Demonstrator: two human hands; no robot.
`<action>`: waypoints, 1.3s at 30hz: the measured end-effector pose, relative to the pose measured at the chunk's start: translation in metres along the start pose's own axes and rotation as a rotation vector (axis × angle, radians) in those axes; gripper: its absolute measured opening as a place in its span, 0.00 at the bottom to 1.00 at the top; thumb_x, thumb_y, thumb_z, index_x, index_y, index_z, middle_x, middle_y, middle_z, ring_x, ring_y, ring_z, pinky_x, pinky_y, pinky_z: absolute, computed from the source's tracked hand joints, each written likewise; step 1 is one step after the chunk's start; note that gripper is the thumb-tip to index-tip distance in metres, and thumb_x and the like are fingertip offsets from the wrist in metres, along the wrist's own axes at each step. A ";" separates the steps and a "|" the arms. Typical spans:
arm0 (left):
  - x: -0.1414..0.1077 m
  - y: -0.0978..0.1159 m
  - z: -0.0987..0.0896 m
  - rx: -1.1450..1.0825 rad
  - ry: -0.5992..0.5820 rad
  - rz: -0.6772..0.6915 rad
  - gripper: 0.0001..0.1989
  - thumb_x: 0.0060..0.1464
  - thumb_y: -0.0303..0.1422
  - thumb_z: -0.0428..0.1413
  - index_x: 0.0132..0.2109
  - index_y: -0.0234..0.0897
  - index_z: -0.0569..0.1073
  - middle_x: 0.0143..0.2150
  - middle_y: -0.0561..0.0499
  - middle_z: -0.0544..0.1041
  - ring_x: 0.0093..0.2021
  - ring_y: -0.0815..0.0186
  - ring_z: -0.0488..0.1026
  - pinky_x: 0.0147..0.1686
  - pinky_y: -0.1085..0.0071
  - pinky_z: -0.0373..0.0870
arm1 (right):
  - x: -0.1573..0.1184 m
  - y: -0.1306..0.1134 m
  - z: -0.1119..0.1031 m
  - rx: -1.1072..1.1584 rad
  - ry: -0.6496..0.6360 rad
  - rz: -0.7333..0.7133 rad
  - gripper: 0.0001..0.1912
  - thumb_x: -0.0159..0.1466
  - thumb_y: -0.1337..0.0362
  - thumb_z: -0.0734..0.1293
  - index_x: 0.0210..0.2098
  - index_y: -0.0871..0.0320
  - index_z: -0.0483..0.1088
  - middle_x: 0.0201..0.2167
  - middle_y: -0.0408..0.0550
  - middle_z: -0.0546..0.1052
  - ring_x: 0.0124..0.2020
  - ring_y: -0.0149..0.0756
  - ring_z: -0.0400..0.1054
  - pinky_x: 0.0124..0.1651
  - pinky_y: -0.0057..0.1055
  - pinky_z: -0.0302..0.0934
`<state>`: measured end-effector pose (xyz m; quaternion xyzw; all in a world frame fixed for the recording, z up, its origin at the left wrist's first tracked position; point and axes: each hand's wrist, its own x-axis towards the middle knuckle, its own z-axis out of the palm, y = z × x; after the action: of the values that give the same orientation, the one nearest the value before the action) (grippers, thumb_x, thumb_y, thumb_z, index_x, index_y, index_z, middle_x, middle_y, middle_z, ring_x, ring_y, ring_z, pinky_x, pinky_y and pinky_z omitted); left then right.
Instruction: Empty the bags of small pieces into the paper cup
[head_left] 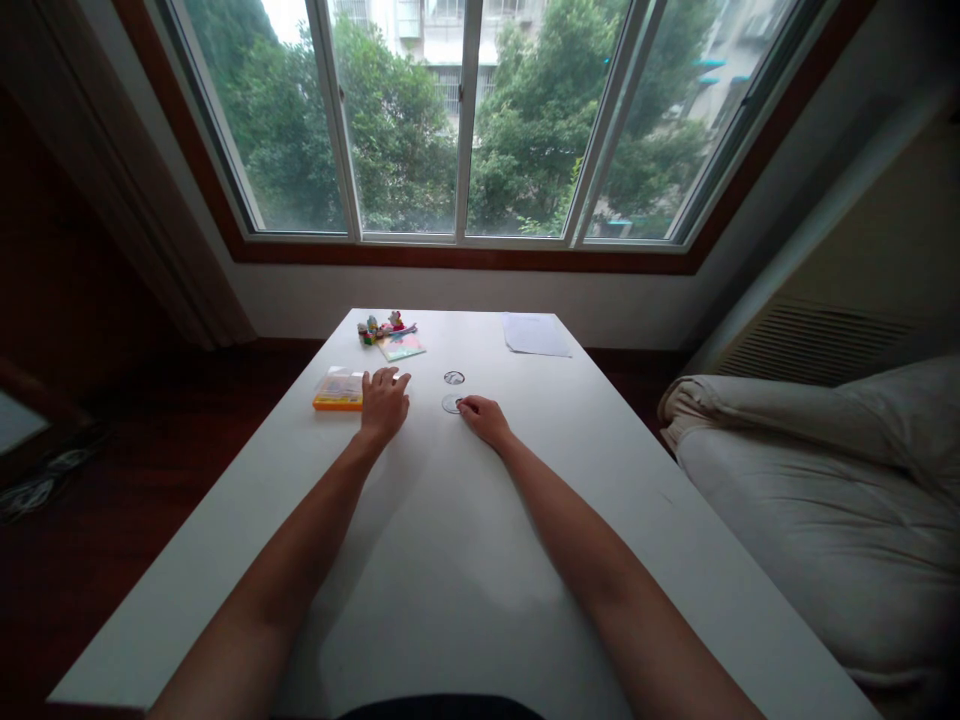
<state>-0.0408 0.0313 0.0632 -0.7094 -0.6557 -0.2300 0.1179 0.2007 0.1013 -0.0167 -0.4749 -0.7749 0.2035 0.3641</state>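
Note:
My left hand [385,405] is at the right end of a flat case [337,403] with an orange base and a clear lid. Its fingers are spread and hide part of the case; whether they touch it I cannot tell. My right hand [486,420] is pinched at the right edge of a thin, clear round disc [451,404] lying on the white table. A small dark bit shows at its fingertips, too small to name. Just beyond lies a second round piece [454,378] with a dark rim and a dark pattern inside.
Small colourful figures [382,327] stand at the table's far left, beside a pastel card [402,346]. White paper sheets [536,335] lie at the far right corner. A cloth-covered sofa [810,500] is to the right of the white table [450,560]. A window lies beyond.

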 end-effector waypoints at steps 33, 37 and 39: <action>-0.020 0.005 0.058 -0.072 -0.240 -0.031 0.16 0.65 0.39 0.49 0.54 0.41 0.74 0.59 0.44 0.73 0.52 0.58 0.75 0.52 0.64 0.68 | 0.001 0.003 0.002 -0.018 -0.013 -0.018 0.10 0.66 0.61 0.65 0.38 0.54 0.79 0.35 0.44 0.80 0.35 0.35 0.70 0.40 0.28 0.60; -0.020 0.007 0.048 -0.046 -0.237 -0.163 0.17 0.66 0.39 0.46 0.47 0.40 0.77 0.48 0.44 0.79 0.47 0.57 0.76 0.45 0.65 0.70 | 0.001 0.003 0.002 -0.008 -0.014 -0.014 0.10 0.65 0.62 0.65 0.38 0.53 0.79 0.35 0.44 0.81 0.36 0.35 0.70 0.40 0.28 0.60; -0.019 0.005 0.046 -0.031 -0.242 -0.222 0.17 0.66 0.40 0.46 0.46 0.39 0.77 0.45 0.43 0.80 0.45 0.56 0.77 0.42 0.65 0.69 | 0.001 0.003 0.002 -0.006 -0.015 -0.012 0.10 0.65 0.62 0.65 0.38 0.54 0.79 0.35 0.44 0.80 0.35 0.35 0.70 0.40 0.28 0.60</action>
<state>-0.0290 0.0361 0.0146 -0.6567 -0.7360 -0.1647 0.0008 0.2011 0.1033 -0.0198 -0.4695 -0.7811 0.2025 0.3583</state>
